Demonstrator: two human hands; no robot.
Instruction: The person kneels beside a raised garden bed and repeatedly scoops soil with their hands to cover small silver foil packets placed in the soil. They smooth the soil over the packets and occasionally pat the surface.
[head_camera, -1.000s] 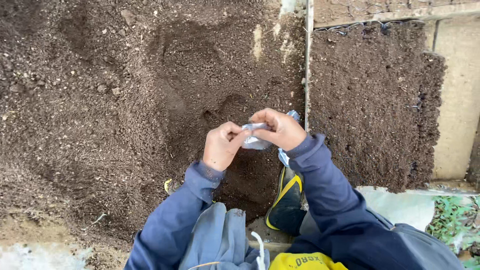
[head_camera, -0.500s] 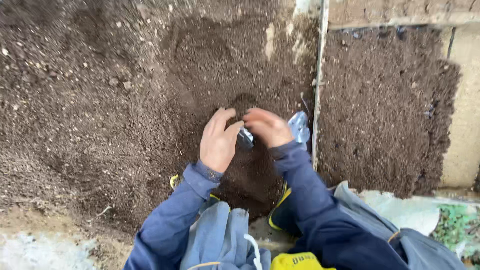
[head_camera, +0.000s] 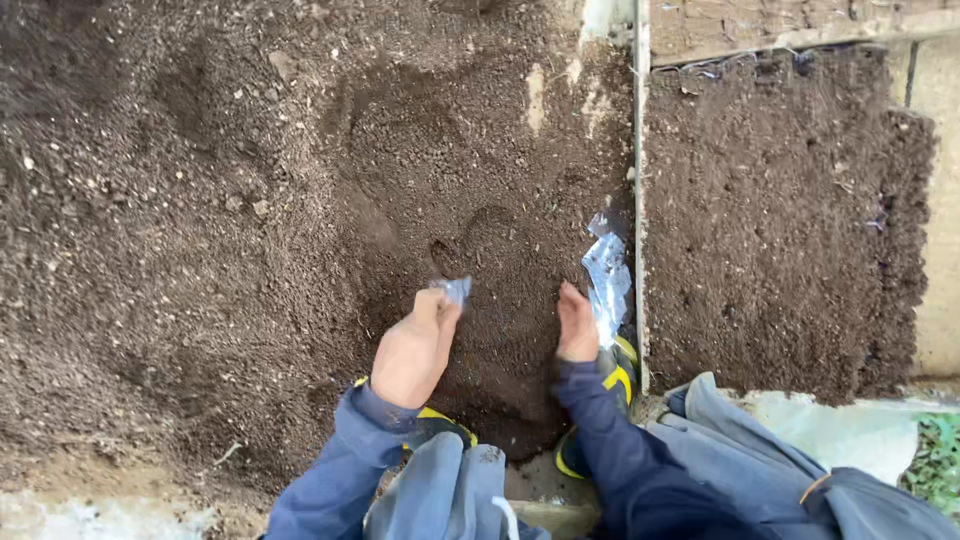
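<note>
Soil (head_camera: 300, 200), hands now parted, left hand (head_camera: 412, 350) gripping plastic scrap (head_camera: 455, 290), right hand (head_camera: 577, 325) flat

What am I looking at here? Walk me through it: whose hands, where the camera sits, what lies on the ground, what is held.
There is no machine here. The one picture comes from a camera worn on a person's head, looking down at their own two bare hands over a bed of dark soil. The left hand pinches a small crumpled scrap of clear plastic at its fingertips. The right hand holds nothing; it rests flat on the soil beside a longer strip of clear plastic lying against a thin upright divider. Beyond the divider lies a second patch of soil. Both arms wear blue sleeves, and black and yellow shoes show below the hands.
</note>
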